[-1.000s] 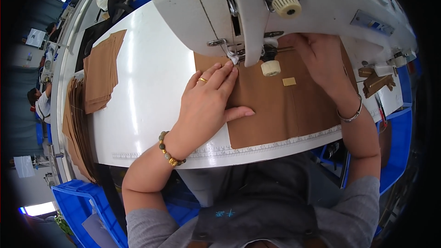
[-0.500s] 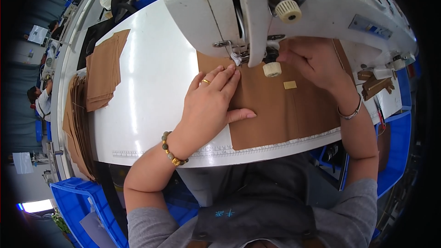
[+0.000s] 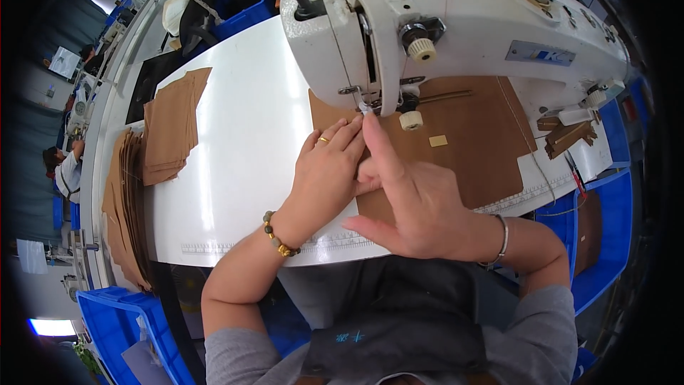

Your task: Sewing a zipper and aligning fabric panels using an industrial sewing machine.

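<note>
A brown fabric piece (image 3: pixel 484 142) with a small pale yellow patch (image 3: pixel 437 140) lies under the white sewing machine (image 3: pixel 470 14). My left hand (image 3: pixel 320 178) rests flat on it, fingertips just below the needle and presser foot (image 3: pixel 368 107). My right hand (image 3: pixel 413 199) lies across, partly over my left thumb, its index finger stretched up to the presser foot and its thumb spread out; I see nothing gripped in it.
Brown piece stacks (image 3: pixel 171 121) lie at the left. Brown scraps (image 3: pixel 570 139) and red-handled scissors (image 3: pixel 578 185) sit at the right. Blue bins (image 3: pixel 121 328) flank the white table (image 3: pixel 221 135). Other people (image 3: pixel 68 171) work at far left and behind the machine.
My right hand has moved from beneath the machine arm at the right down and left to beside my left hand, uncovering fabric. The view has shifted, showing more of the machine's top.
</note>
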`<state>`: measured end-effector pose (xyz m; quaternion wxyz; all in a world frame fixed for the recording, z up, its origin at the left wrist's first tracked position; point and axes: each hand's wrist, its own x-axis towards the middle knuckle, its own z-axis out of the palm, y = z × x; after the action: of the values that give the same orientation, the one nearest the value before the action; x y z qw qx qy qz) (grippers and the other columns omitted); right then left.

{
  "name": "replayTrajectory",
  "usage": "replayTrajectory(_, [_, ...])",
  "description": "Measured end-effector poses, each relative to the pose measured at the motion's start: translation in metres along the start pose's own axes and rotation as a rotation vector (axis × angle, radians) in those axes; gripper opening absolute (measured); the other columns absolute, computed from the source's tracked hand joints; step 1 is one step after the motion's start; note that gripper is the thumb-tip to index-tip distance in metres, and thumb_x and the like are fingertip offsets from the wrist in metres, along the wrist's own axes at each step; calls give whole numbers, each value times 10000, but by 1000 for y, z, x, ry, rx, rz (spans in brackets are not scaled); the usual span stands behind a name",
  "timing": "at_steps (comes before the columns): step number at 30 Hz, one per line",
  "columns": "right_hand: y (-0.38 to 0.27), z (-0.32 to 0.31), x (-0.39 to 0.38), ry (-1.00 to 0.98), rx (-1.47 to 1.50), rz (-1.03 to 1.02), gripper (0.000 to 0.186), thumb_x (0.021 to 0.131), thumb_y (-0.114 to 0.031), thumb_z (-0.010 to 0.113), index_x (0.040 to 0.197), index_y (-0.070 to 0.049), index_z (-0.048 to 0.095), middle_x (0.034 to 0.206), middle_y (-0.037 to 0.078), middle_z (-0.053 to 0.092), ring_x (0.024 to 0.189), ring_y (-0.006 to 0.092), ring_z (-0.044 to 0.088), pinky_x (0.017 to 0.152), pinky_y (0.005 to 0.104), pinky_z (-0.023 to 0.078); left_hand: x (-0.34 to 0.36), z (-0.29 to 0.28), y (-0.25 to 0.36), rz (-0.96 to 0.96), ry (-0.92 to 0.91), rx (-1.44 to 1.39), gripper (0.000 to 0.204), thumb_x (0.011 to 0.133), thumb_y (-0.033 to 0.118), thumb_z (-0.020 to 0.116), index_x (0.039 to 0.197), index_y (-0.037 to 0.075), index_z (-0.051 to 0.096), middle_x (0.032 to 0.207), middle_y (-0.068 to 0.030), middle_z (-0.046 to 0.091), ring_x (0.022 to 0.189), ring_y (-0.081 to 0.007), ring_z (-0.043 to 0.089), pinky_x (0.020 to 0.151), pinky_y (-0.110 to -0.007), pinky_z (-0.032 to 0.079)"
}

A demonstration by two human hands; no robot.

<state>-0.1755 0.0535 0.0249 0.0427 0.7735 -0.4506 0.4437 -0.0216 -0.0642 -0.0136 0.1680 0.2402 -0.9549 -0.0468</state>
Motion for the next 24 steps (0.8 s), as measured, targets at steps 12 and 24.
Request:
replayTrajectory(12, [-24,51,43,441,637,332,911,894,-260,825,1571,59,304,952,112,650,645,120,596,530,252,449,-8,9,13,24,125,-65,561,896,365,711,1358,53,649,1376,-95,661,1304,-287,618,1059,-478,498])
replayTrajectory(24, [-35,22,36,328,377,174,331,876,-241,813,1167,-124,705,692,29,594,562,188,507,564,285,391,11,48,31,30,77,-9,403,923,251,647,1276,64,697,1292,-84,710,1229,-254,676,1030,-431,533])
